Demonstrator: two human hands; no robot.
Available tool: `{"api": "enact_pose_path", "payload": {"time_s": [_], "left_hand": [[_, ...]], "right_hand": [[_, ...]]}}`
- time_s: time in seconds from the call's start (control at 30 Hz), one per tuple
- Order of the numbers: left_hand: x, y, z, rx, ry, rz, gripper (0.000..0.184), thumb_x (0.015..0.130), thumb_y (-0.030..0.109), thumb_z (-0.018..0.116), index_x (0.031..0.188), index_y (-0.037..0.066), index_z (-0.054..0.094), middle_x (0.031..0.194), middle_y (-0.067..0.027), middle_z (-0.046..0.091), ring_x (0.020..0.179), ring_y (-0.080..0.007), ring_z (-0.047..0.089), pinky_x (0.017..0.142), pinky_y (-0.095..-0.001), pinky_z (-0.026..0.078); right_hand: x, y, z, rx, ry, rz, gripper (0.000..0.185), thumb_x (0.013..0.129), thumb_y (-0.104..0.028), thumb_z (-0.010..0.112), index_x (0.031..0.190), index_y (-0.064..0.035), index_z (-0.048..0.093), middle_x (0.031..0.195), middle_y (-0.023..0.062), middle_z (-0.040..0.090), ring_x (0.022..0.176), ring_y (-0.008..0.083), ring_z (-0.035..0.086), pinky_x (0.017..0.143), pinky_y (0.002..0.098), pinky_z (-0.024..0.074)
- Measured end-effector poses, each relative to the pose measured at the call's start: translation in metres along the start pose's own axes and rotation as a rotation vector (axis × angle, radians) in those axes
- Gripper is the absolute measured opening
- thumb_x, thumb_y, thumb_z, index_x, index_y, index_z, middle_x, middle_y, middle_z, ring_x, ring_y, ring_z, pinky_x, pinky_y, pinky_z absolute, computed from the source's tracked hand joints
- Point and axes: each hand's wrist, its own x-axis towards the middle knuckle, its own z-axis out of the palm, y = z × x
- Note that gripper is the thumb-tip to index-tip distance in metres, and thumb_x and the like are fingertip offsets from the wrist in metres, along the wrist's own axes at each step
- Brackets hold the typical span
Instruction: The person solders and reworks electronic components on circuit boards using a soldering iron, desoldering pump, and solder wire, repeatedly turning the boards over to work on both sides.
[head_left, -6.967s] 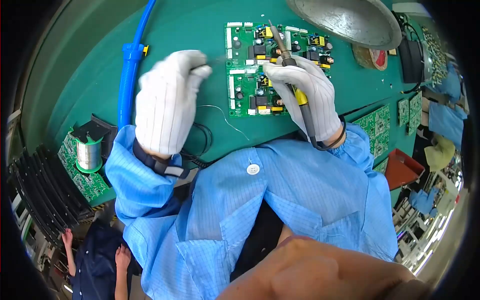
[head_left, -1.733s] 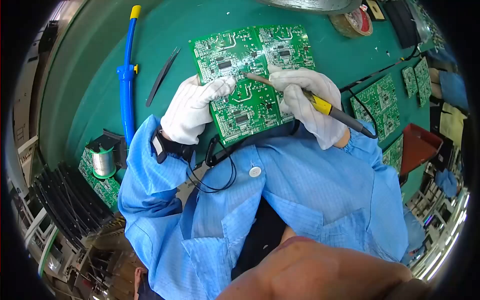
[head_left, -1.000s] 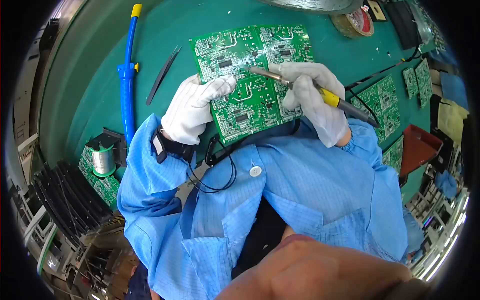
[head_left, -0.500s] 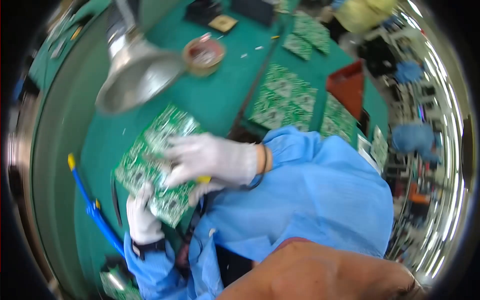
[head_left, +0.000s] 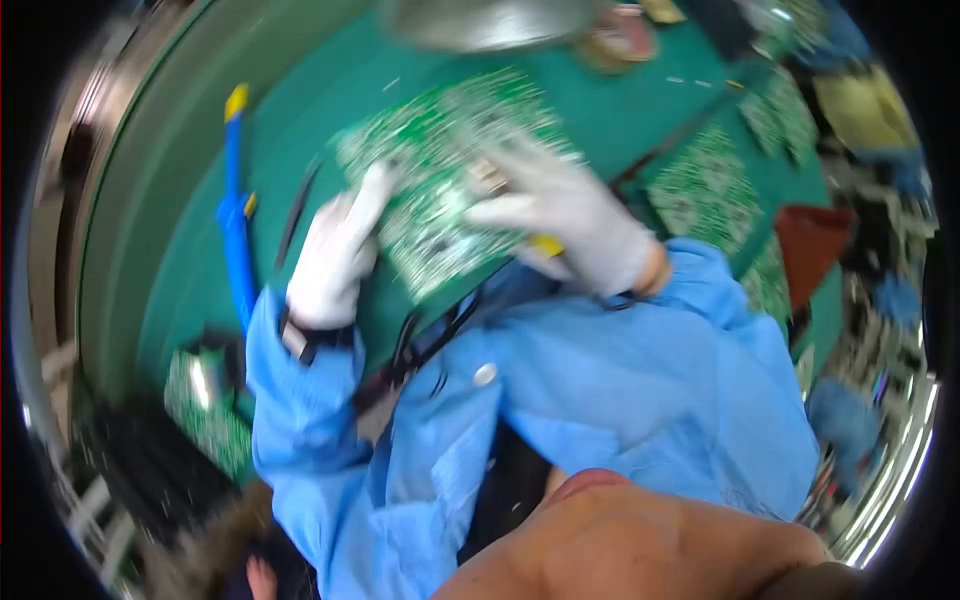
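A green circuit board (head_left: 435,215), blurred by motion, lies tilted on the bench with its solder side up. My white-gloved left hand (head_left: 340,245) grips its left edge, thumb and fingers closed on it. Over the board's right half is my gloved right hand (head_left: 570,215). The yellow part of the soldering iron (head_left: 547,245) shows beneath that palm; most of the iron is hidden. A small pale-brown object (head_left: 488,178), too blurred to name, is at the right fingertips.
Black tweezers (head_left: 297,212) and a blue tube with yellow ends (head_left: 237,235) lie left. A solder spool (head_left: 203,380) stands lower left. A metal lamp shade (head_left: 490,22) hangs above. More boards (head_left: 705,190) and a red bin (head_left: 810,250) are at right. Another person's hand (head_left: 261,578) shows bottom left.
The board was turned from component side to solder side, and tweezers now lie left. The view swung right and partly back. My right hand has spread over the board, with the small object at its fingertips.
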Motion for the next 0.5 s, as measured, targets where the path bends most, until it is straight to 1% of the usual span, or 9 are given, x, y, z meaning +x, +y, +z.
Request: {"api": "enact_pose_path", "payload": {"time_s": [0.03,0.07,0.1,0.17,0.2,0.23,0.3,0.33,0.5], "left_hand": [[-0.013,0.0,-0.012,-0.372,-0.026,-0.241,0.057,0.09,-0.006,0.053,0.146,0.006,0.054,0.126,-0.0252,0.067,0.085,-0.0348,0.068,0.075,-0.0394,0.057],[0.0,0.025,-0.03,-0.25,0.015,-0.545,0.048,0.092,0.001,0.06,0.14,0.006,0.059,0.119,-0.0219,0.07,0.083,-0.0323,0.068,0.071,-0.038,0.057],[0.017,0.049,-0.045,-0.125,0.052,-0.827,0.04,0.093,0.008,0.066,0.133,0.007,0.065,0.113,-0.0186,0.073,0.08,-0.0298,0.069,0.068,-0.0366,0.057],[0.015,0.072,-0.055,-0.034,0.139,-0.891,0.032,0.093,0.015,0.07,0.124,0.006,0.07,0.109,-0.0152,0.073,0.083,-0.025,0.069,0.072,-0.0329,0.056],[0.012,0.079,-0.056,0.033,0.205,-0.914,0.028,0.094,0.023,0.074,0.116,0.006,0.075,0.105,-0.0119,0.074,0.086,-0.0202,0.07,0.076,-0.0291,0.054],[-0.002,0.074,-0.05,0.056,0.175,-0.654,0.029,0.09,0.022,0.078,0.115,0.007,0.076,0.116,-0.0132,0.073,0.097,-0.0238,0.071,0.082,-0.0329,0.057],[-0.014,0.076,-0.032,0.089,-0.027,-0.469,0.033,0.089,0.029,0.077,0.116,0.01,0.075,0.129,-0.0124,0.068,0.106,-0.0323,0.07,0.093,-0.0398,0.057],[-0.016,0.082,-0.018,0.066,-0.144,-0.524,0.039,0.079,0.025,0.085,0.114,0.009,0.076,0.135,-0.0145,0.064,0.112,-0.034,0.068,0.097,-0.0424,0.056],[-0.039,0.073,0.015,0.098,-0.131,-0.475,0.021,0.082,0.025,0.081,0.097,0.011,0.078,0.13,-0.0091,0.067,0.105,-0.0291,0.071,0.088,-0.0401,0.057]], "right_hand": [[0.005,0.0,-0.002,-0.026,-0.058,0.021,0.072,0.063,0.002,0.078,0.13,-0.016,0.061,0.156,0.0282,0.044,0.138,0.0495,0.047,0.119,0.0634,0.0341],[0.011,0.002,-0.003,-0.067,-0.021,-0.021,0.067,0.065,0.006,0.078,0.127,-0.0128,0.062,0.133,0.0205,0.061,0.124,0.0433,0.059,0.119,0.0593,0.0353],[0.012,0.001,0.001,-0.122,-0.027,-0.023,0.068,0.065,0.006,0.078,0.128,-0.0134,0.062,0.13,0.0204,0.064,0.132,0.0419,0.056,0.121,0.0603,0.0333],[0.011,0.008,0.004,-0.185,-0.089,-0.023,0.066,0.069,0.002,0.077,0.132,-0.0137,0.061,0.132,0.0197,0.065,0.139,0.0398,0.052,0.122,0.0617,0.032],[0.009,0.013,0.006,-0.175,-0.093,-0.029,0.066,0.069,0.002,0.077,0.132,-0.0137,0.061,0.132,0.0197,0.065,0.139,0.0398,0.052,0.122,0.0617,0.032],[0.006,0.021,0.008,-0.219,-0.11,-0.06,0.065,0.072,0.0,0.076,0.134,-0.0136,0.06,0.133,0.0195,0.064,0.139,0.0395,0.052,0.122,0.0616,0.032],[0.005,0.025,0.008,-0.274,-0.128,-0.074,0.065,0.074,-0.003,0.076,0.136,-0.0136,0.059,0.135,0.0192,0.064,0.139,0.0392,0.052,0.122,0.0615,0.0321],[0.007,0.024,0.006,-0.243,-0.148,-0.056,0.063,0.077,-0.007,0.076,0.138,-0.0137,0.059,0.135,0.019,0.064,0.14,0.0392,0.051,0.122,0.0607,0.0324],[0.013,0.015,-0.012,-0.115,-0.096,-0.019,0.059,0.082,-0.018,0.079,0.138,-0.0134,0.06,0.128,0.0178,0.068,0.131,0.0389,0.058,0.121,0.057,0.0348]]}}
